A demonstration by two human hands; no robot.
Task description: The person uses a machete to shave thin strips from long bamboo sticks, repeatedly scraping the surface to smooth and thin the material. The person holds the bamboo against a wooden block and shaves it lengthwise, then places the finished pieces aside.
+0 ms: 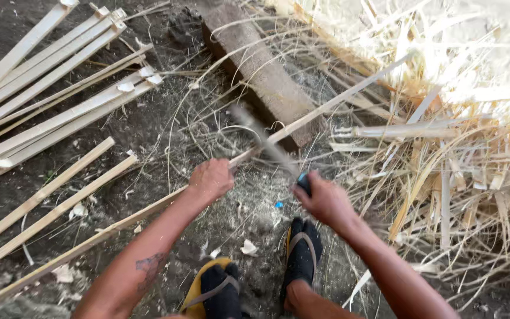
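while clenched around a long bamboo strip [332, 101], left hand [210, 179] sits near the middle of the frame, fist closed over the strip where it passes the wrist. runs from lower left of the frame up to upper right, resting across a wooden block [261, 71] in the upper middle. right hand [324, 199], just right of centre, wraps tight on a dark handle of a blade [267, 142], blurred with motion and angled up toward the strip beside the block. looks light, thin and springy, stiff along its length but likely to flex and whip at the free end; edges probably sharp and splintery, surface dry and not slippery. best held close to the block, as judged from the pictures, where the strip is supported and bends least. lying in the upper left, more split strips [60, 82] on dark soil; filling the right side, a heap of pale shavings [461, 142]. below, two feet in sandals [302, 251].
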